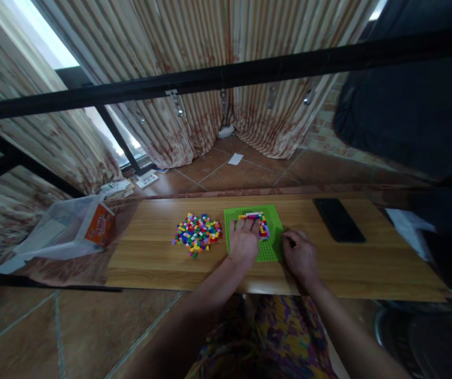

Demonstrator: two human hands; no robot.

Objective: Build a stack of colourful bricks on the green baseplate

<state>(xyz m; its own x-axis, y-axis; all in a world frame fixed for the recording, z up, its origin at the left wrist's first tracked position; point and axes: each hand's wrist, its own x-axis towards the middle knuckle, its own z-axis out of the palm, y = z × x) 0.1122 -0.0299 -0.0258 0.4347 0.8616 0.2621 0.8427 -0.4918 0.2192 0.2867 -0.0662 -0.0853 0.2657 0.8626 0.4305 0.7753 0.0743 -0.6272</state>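
A green studded baseplate (271, 254) lies on the wooden bench, bearing a small multicoloured brick build (264, 226) with a white and purple back edge. My left hand (245, 239) is over the plate, palm down, its bent fingers reaching the build and covering its left part. What its fingertips hold, if anything, is hidden. Beside the plate's right edge, my right hand (300, 253) rests on the bench with curled fingers, thumb and index touching that edge. A spread pile of tiny coloured bricks (197, 233) lies left of the plate.
A black phone (339, 220) lies on the bench (147, 263) to the right. On the left stands a clear plastic box (66, 226) with an orange label. A black metal bar (194, 80) crosses above the far side, before striped curtains (194, 42).
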